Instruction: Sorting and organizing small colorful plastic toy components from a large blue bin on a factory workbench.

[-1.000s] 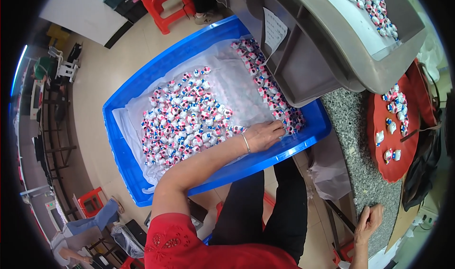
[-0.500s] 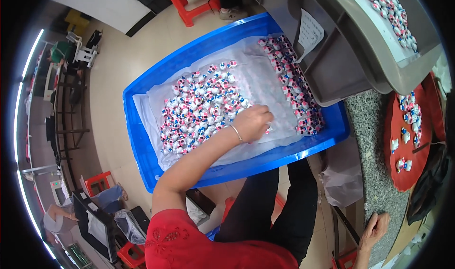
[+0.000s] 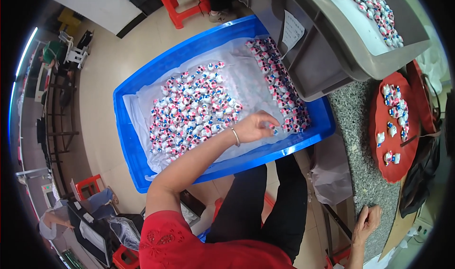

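My left hand (image 3: 256, 127) reaches over the blue plastic bin (image 3: 124, 137). Its fingers pinch a small figurine (image 3: 274, 130) in white, pink and blue, just beside the packed rows. Many similar figurines (image 3: 195, 110) lie loosely heaped on the white sheet (image 3: 244, 75) in the bin's left part. More figurines (image 3: 279, 86) stand in close rows along the bin's right side. My right hand (image 3: 367, 224) rests at the edge of the speckled stone counter (image 3: 358, 148), its fingers curled with nothing seen in them.
A grey tray (image 3: 341, 63) with figurines on white paper overhangs the bin's right end. On the counter lies a red scalloped tray (image 3: 395, 167) holding several figurines. Red stools (image 3: 182, 6) stand on the tiled floor. At the far left, other people sit at benches.
My left hand has moved right, toward the packed rows, and the figurine now shows at its fingertips. The whole view has shifted slightly left. My right hand stays on the counter edge.
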{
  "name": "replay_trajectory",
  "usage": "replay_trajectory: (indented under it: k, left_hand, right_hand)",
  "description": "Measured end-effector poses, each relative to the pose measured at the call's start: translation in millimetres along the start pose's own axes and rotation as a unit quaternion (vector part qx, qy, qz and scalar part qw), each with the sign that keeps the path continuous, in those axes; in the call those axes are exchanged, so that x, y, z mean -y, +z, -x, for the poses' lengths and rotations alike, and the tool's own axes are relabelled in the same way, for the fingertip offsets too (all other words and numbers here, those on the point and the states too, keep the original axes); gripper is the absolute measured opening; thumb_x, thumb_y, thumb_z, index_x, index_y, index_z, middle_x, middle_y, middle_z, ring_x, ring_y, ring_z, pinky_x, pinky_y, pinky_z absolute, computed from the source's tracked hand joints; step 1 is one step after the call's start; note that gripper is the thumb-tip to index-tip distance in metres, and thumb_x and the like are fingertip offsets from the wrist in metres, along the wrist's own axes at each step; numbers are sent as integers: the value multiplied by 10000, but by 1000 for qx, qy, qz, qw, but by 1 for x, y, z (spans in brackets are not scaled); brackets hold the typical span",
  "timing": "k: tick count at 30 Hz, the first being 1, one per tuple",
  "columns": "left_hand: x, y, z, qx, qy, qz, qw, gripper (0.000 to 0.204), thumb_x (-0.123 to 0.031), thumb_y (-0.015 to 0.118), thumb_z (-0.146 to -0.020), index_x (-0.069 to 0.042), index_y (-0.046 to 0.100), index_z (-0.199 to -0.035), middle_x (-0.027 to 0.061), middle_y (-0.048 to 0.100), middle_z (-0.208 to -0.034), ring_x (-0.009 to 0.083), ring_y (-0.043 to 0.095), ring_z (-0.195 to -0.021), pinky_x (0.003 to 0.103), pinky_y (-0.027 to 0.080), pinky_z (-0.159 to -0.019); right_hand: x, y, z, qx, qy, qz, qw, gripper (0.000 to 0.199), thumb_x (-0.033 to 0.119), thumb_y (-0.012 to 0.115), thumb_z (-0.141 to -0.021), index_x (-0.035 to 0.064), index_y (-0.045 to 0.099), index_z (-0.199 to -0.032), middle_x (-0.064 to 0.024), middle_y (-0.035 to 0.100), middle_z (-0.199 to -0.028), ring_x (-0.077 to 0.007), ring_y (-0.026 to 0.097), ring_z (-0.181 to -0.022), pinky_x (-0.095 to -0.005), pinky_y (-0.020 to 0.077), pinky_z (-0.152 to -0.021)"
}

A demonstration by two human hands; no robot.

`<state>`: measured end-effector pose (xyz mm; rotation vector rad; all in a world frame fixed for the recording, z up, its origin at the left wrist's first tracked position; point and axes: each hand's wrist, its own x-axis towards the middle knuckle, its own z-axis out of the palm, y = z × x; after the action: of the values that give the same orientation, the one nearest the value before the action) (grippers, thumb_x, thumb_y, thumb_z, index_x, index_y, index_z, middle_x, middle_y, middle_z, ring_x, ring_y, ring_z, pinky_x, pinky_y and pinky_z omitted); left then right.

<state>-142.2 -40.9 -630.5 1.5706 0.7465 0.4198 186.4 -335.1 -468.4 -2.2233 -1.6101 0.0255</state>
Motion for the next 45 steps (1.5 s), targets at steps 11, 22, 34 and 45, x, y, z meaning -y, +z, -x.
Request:
replay_trajectory:
  k: [11, 22, 34, 45]
  left_hand:
    - [10, 52, -34, -5, -92, 36, 995, 241, -52, 642, -837, -50, 593, -1072, 60, 558, -985, 112, 612, -830, 249, 503, -767]
    - [18, 43, -44, 12, 32, -99, 994, 190, -1, 612, -811, -41, 631, -997, 81, 567, -928, 200, 614, -844, 291, 511, -757]
    - [25, 34, -39, 16, 215, -316, 924, 160, -69, 605, -791, -76, 600, -951, 77, 544, -917, 259, 589, -857, 378, 510, -724]
    - [0, -19, -9, -65, 171, -323, 929, 120, -61, 596, -762, -65, 598, -882, 85, 569, -841, 293, 581, -847, 383, 494, -701]
  right_hand:
    - [-4, 10, -11, 1, -6, -4, 1000, 312, 78, 518, -889, 13, 328, -650, -98, 284, -639, -231, 289, -598, -360, 258, -593]
    - [-8, 12, -7, 5, 0, 1, 1000, 318, 88, 517, -895, 11, 327, -652, -98, 287, -642, -229, 297, -606, -356, 268, -597]
    - [-3, 21, -8, 2, -9, -2, 1000, 313, 66, 513, -896, 12, 328, -650, -91, 284, -639, -225, 299, -609, -355, 254, -575]
    - [6, 7, 2, 8, 4, 11, 1000, 302, 66, 491, -907, -3, 326, -663, -94, 285, -653, -226, 301, -609, -362, 247, -568]
